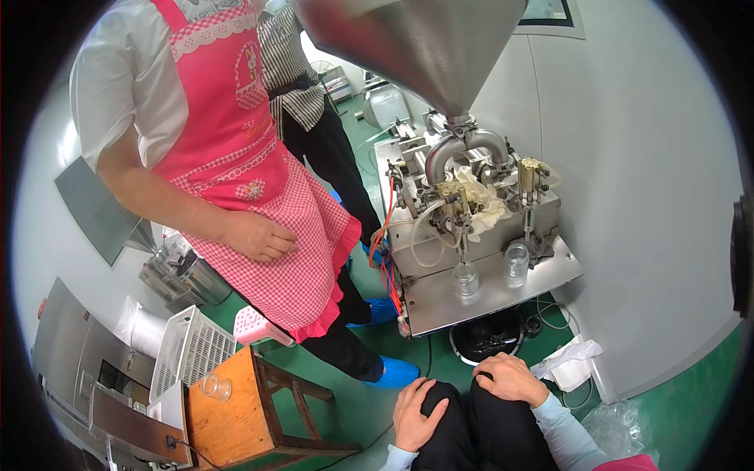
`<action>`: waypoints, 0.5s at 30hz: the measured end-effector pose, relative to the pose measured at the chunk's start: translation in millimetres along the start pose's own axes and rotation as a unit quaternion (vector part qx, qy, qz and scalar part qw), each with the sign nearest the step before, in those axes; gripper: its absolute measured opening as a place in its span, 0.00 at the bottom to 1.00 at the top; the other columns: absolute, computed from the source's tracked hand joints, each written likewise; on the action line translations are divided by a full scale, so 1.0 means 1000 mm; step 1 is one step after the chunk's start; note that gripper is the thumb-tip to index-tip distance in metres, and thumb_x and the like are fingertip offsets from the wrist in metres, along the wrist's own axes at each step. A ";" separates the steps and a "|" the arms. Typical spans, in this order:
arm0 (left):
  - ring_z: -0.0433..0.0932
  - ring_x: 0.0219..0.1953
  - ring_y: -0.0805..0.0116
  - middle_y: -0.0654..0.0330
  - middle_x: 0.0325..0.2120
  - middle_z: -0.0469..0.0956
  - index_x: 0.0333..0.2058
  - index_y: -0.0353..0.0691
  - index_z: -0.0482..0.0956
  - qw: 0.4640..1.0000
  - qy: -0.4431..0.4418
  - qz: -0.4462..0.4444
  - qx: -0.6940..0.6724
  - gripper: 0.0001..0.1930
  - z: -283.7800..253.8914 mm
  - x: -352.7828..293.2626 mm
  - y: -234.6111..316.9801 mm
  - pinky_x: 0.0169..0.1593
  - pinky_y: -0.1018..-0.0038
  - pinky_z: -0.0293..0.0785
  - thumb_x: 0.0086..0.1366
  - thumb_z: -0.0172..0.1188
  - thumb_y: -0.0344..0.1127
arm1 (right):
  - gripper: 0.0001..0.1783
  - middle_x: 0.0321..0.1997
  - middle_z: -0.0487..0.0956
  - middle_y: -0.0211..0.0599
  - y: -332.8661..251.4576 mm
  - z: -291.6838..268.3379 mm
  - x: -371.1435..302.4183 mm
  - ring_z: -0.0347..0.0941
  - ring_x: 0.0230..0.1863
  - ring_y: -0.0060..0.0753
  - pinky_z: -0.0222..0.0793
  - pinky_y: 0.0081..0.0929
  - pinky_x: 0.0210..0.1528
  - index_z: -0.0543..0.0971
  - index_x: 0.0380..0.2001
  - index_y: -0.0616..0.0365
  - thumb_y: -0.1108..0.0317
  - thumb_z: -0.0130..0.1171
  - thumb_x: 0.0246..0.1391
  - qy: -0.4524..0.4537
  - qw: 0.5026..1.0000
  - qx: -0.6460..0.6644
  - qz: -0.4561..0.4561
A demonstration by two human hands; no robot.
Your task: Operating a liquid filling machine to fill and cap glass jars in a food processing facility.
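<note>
My left hand (420, 414) lies flat on my left knee, fingers spread, holding nothing. On the other knee rests my right hand (510, 378), its fingers loosely stretched over the dark trousers (479, 432). Ahead of both hands stands a steel filling machine (471, 235) with a large cone hopper (424, 47) above it. Two glass jars sit on its metal shelf: one jar (465, 279) below the left nozzle, the other jar (517, 264) below the right nozzle. Neither hand touches the machine or the jars.
A person in a pink checked apron (275, 235) stands at left, another in a striped shirt (287, 55) behind. A wooden stool (228, 424) holds a glass jar (216, 387) beside a white crate (192, 345). A black tub (488, 337) is under the shelf; clear plastic (616, 428) lies at right.
</note>
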State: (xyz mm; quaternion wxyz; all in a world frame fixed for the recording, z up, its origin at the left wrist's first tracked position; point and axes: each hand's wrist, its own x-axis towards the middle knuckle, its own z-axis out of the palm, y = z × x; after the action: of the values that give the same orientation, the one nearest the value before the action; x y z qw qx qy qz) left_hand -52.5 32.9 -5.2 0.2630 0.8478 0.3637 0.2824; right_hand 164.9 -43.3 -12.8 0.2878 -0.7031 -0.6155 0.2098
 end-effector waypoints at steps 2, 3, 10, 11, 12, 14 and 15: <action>0.70 0.53 0.52 0.53 0.51 0.73 0.48 0.42 0.78 1.000 0.001 -0.001 -0.001 0.23 0.000 0.000 0.000 0.56 0.62 0.66 0.56 0.64 0.47 | 0.15 0.42 0.81 0.38 0.000 -0.001 0.000 0.74 0.45 0.49 0.69 0.43 0.50 0.82 0.36 0.55 0.61 0.51 0.52 -0.001 1.000 0.001 -0.002; 0.70 0.53 0.52 0.53 0.51 0.73 0.48 0.42 0.78 1.000 0.002 0.001 -0.001 0.23 0.001 0.000 0.000 0.56 0.62 0.66 0.56 0.64 0.47 | 0.15 0.42 0.81 0.39 0.000 -0.002 0.001 0.74 0.45 0.49 0.69 0.43 0.50 0.82 0.36 0.55 0.61 0.50 0.52 0.000 1.000 0.002 -0.003; 0.70 0.53 0.52 0.54 0.51 0.73 0.48 0.42 0.78 1.000 0.002 -0.001 0.000 0.23 0.004 0.001 -0.001 0.56 0.63 0.66 0.57 0.64 0.47 | 0.16 0.42 0.81 0.39 0.005 0.001 0.002 0.74 0.45 0.50 0.69 0.43 0.51 0.82 0.37 0.56 0.63 0.49 0.51 -0.001 1.000 -0.001 -0.003; 0.70 0.53 0.52 0.54 0.51 0.73 0.48 0.42 0.78 1.000 0.003 -0.002 0.000 0.23 0.004 0.001 -0.001 0.56 0.63 0.66 0.57 0.64 0.47 | 0.16 0.42 0.81 0.39 0.006 0.001 0.003 0.74 0.45 0.50 0.69 0.43 0.51 0.82 0.37 0.55 0.63 0.49 0.51 0.001 1.000 -0.002 -0.004; 0.70 0.53 0.52 0.54 0.51 0.73 0.48 0.42 0.77 1.000 0.003 -0.001 0.000 0.23 0.004 0.002 -0.002 0.56 0.63 0.66 0.57 0.64 0.47 | 0.16 0.42 0.81 0.39 0.006 0.001 0.003 0.74 0.45 0.50 0.69 0.43 0.51 0.82 0.37 0.55 0.63 0.49 0.51 0.003 1.000 -0.002 -0.006; 0.70 0.53 0.53 0.54 0.51 0.73 0.48 0.42 0.77 1.000 0.004 -0.002 0.001 0.23 0.004 0.002 -0.002 0.56 0.63 0.66 0.57 0.64 0.47 | 0.16 0.42 0.81 0.39 0.005 0.001 0.003 0.74 0.45 0.49 0.69 0.43 0.51 0.82 0.37 0.55 0.62 0.49 0.51 0.008 1.000 0.004 -0.007; 0.70 0.53 0.52 0.54 0.51 0.73 0.48 0.42 0.77 1.000 0.003 -0.003 0.001 0.23 0.004 0.002 -0.001 0.56 0.63 0.66 0.57 0.64 0.47 | 0.15 0.42 0.81 0.38 0.005 0.000 0.003 0.74 0.45 0.49 0.69 0.43 0.51 0.82 0.36 0.55 0.62 0.50 0.52 0.014 1.000 0.009 -0.006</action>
State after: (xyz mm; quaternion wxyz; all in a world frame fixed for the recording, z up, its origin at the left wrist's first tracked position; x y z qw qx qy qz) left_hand -48.8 34.4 -7.9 0.2621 0.8461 0.3669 0.2844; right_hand 169.1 -41.1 -15.9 0.3042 -0.6996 -0.6136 0.2037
